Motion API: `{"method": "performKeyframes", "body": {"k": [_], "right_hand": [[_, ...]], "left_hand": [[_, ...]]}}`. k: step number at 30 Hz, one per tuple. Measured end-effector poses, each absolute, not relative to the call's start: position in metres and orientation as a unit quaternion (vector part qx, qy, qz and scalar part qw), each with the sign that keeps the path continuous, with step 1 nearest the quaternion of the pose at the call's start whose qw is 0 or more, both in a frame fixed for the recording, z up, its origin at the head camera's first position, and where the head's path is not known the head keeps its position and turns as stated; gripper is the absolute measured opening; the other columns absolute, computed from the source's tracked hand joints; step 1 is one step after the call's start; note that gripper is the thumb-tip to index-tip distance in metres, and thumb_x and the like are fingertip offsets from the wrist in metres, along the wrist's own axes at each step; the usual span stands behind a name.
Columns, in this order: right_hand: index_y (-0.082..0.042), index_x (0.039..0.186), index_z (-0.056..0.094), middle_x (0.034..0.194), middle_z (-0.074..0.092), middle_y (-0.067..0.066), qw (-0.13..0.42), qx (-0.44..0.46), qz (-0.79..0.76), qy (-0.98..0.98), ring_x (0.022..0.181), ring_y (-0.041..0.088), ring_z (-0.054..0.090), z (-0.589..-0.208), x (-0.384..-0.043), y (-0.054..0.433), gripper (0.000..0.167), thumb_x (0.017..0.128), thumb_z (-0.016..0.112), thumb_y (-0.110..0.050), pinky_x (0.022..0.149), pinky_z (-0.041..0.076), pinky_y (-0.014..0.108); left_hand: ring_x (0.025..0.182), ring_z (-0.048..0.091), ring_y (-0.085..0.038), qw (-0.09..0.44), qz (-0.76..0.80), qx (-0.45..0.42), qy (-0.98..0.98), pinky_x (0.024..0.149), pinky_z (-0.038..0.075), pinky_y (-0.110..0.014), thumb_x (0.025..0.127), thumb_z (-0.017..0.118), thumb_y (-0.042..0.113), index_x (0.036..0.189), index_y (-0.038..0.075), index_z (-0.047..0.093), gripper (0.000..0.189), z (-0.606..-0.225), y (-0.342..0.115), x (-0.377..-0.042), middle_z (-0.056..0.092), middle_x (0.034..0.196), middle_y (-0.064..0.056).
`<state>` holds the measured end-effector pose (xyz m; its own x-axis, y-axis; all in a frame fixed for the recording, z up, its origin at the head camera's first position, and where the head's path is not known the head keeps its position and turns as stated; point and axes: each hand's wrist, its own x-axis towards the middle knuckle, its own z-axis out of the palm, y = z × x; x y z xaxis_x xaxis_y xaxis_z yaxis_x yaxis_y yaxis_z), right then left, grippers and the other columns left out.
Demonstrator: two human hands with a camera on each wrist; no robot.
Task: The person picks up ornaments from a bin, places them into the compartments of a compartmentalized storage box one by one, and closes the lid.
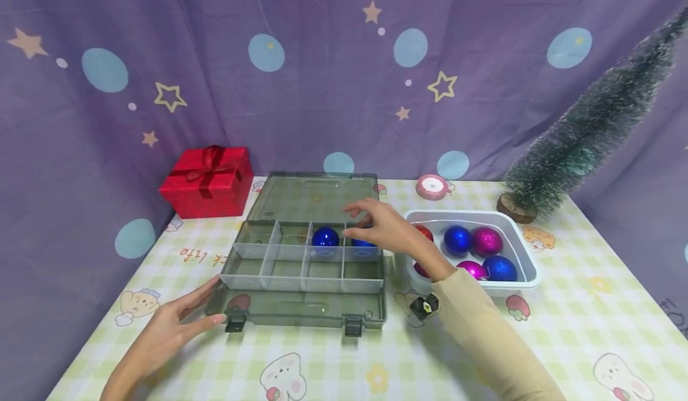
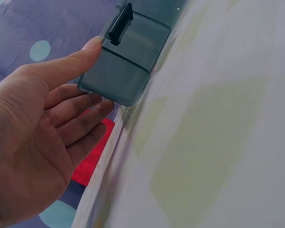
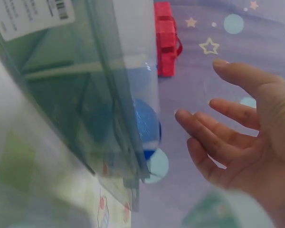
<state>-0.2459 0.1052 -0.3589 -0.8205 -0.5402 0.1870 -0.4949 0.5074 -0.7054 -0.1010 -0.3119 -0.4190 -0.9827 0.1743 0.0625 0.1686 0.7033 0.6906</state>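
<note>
A: Identify the surface point(image 1: 333, 359).

B: Table-type, covered by a printed, green-and-white checked cloth point(image 1: 570, 305).

A: List items resting on it, clock centred on the surface.

B: Centre: grey transparent compartment case point(image 1: 279, 309), lid point(image 1: 322, 193) open. 10 o'clock: red gift box point(image 1: 196, 189). 1 o'clock: ribbon roll point(image 1: 432, 187). 2 o'clock: miniature tree point(image 1: 580, 132). 3 o'clock: white tub point(image 1: 529, 272).
</note>
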Motion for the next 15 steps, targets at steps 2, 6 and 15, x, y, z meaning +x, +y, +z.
{"method": "performKeyframes", "body": {"k": [2,6,15], "right_hand": [[-0.008,0.137,0.064,0.127,0.066,0.010,0.024,-0.295,-0.410,0.863,0.103,0.021,0.071,-0.358,-0.243,0.112,0.048,0.095,0.079,-0.025,0.084,0.059,0.036],[-0.006,0.135,0.066,0.127,0.067,0.011,-0.003,-0.297,-0.428,0.853,0.102,0.022,0.072,-0.357,-0.238,0.131,0.045,0.094,0.079,-0.021,0.085,0.060,0.039],[-0.003,0.131,0.067,0.122,0.068,0.015,-0.036,-0.256,-0.454,0.853,0.101,0.028,0.073,-0.362,-0.229,0.179,0.041,0.095,0.078,-0.018,0.084,0.061,0.043]], "left_hand": [[0.135,0.047,-0.021,0.004,0.370,0.092,0.924,0.094,0.034,-0.002,0.095,0.077,0.036,0.157,0.011,0.047,0.073,-0.419,-0.313,-0.100,0.054,0.149,-0.015],[0.134,0.047,-0.018,0.003,0.366,0.095,0.926,0.093,0.034,-0.001,0.096,0.077,0.035,0.157,0.012,0.047,0.072,-0.417,-0.315,-0.101,0.054,0.149,-0.016],[0.137,0.046,-0.027,0.020,0.380,0.088,0.921,0.093,0.034,-0.001,0.096,0.077,0.036,0.158,0.010,0.045,0.074,-0.417,-0.312,-0.104,0.053,0.150,-0.018]]}}
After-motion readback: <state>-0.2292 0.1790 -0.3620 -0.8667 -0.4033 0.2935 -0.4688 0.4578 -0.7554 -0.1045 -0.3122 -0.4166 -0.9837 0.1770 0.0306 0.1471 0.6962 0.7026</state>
